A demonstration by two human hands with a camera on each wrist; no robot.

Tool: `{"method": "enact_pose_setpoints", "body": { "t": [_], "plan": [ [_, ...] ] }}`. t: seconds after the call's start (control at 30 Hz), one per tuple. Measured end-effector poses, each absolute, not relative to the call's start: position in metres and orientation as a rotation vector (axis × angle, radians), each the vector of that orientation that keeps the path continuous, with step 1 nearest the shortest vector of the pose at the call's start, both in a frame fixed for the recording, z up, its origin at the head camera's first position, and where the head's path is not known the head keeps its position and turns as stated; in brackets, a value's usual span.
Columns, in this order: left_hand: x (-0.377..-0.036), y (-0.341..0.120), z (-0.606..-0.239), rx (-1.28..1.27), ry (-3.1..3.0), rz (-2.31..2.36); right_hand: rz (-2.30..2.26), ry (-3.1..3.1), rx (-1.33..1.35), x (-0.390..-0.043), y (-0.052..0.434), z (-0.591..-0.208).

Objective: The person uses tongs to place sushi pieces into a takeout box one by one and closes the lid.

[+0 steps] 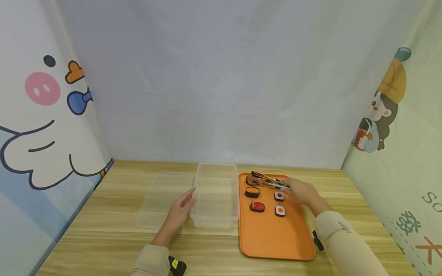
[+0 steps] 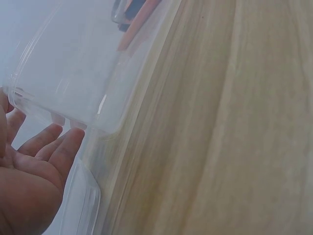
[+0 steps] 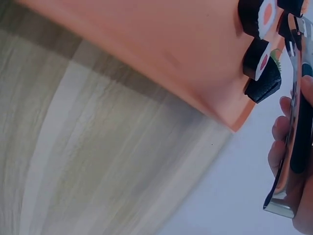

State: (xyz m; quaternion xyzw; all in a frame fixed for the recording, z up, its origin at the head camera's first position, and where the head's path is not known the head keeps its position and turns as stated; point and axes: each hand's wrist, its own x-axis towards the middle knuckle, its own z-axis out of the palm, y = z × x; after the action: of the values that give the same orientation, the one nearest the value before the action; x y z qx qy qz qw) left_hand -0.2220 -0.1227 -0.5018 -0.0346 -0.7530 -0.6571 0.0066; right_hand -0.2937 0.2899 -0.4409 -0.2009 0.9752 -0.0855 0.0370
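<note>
Hands apart: your left hand (image 1: 180, 211) is resting flat-fingered against the clear box (image 1: 215, 195), steadying it, while your right hand (image 1: 301, 193) is gripping the tongs (image 1: 266, 180) beyond that box over the orange tray (image 1: 276, 234), so squeeze gently around one sushi piece (image 1: 252, 191).

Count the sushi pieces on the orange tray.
5 at least, all on the orange tray: one left-middle, one below it, two on the right, one under the tongs. The right hand may hide another.

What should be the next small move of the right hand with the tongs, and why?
Probably close the tongs on the sushi piece at their tips: the right hand holds them over the orange tray, and the left hand steadies the clear container.
</note>
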Motion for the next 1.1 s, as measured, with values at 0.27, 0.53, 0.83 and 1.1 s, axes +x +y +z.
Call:
{"method": "enact_pose_setpoints", "body": {
  "t": [0.27, 0.53, 0.83, 1.1],
  "plan": [
    [-0.222, -0.122, -0.501, -0.095, -2.369, -2.045, -0.27, 3.016, -0.61, -0.291, 0.293, -0.44],
    [-0.217, -0.123, -0.493, -0.105, -2.378, -2.035, -0.349, 3.052, -0.706, -0.29, 0.295, -0.427],
    [-0.222, -0.125, -0.504, -0.089, -2.368, -2.036, -0.423, 3.038, -0.845, -0.297, 0.282, -0.403],
    [-0.222, -0.125, -0.504, -0.101, -2.35, -2.05, -0.321, 3.047, -0.932, -0.296, 0.255, -0.392]
  ]
}}
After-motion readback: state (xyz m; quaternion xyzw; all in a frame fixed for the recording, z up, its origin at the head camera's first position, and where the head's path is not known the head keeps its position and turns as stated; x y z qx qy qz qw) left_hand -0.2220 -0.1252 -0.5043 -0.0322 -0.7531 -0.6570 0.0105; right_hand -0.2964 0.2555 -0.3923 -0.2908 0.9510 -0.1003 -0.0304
